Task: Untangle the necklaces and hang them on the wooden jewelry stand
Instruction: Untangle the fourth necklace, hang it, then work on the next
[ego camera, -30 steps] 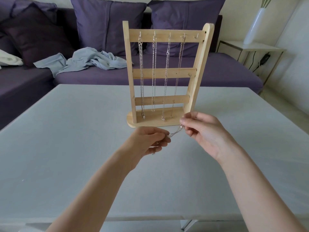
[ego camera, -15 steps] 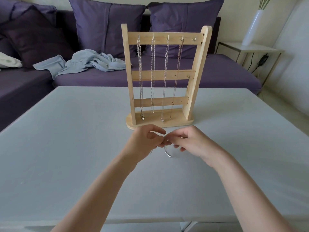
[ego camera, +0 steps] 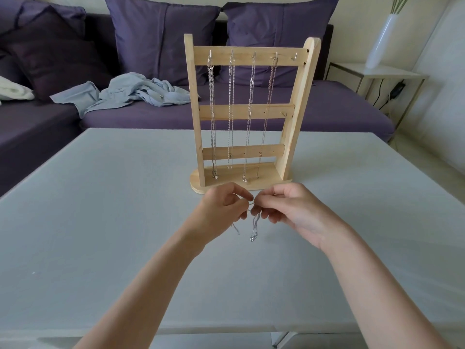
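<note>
Fingers [ego camera: 247,196] of the left hand [ego camera: 221,212] and fingers [ego camera: 261,197] of the right hand [ego camera: 294,210] meet tip to tip above the pale grey desk [ego camera: 100,222], and both are curled to pinch the same thin silver chain necklace [ego camera: 254,229]. A short piece of this chain runs between the two pinches. Below the fingers the rest of it hangs down in two strands: a thinner loose end under the left fingers, and a thicker bunch with a small cluster at its bottom under the right fingers. Whether this bunch touches the desk I cannot tell.

Just beyond the fingers stands the light wooden jewelry stand with three crossbars [ego camera: 247,112], upright on its oval base on the desk. Four silver chains [ego camera: 230,117] hang side by side from small hooks on its top bar and reach down near the base. One hook [ego camera: 294,57] at the right end of this bar holds no chain.

Far behind the fingers is a purple sofa [ego camera: 327,109] with big purple cushions, and a crumpled light blue cloth [ego camera: 130,93] lies on its seat. Far to the right of the fingers, a tall white vase [ego camera: 380,41] stands on a small side table [ego camera: 392,73].
</note>
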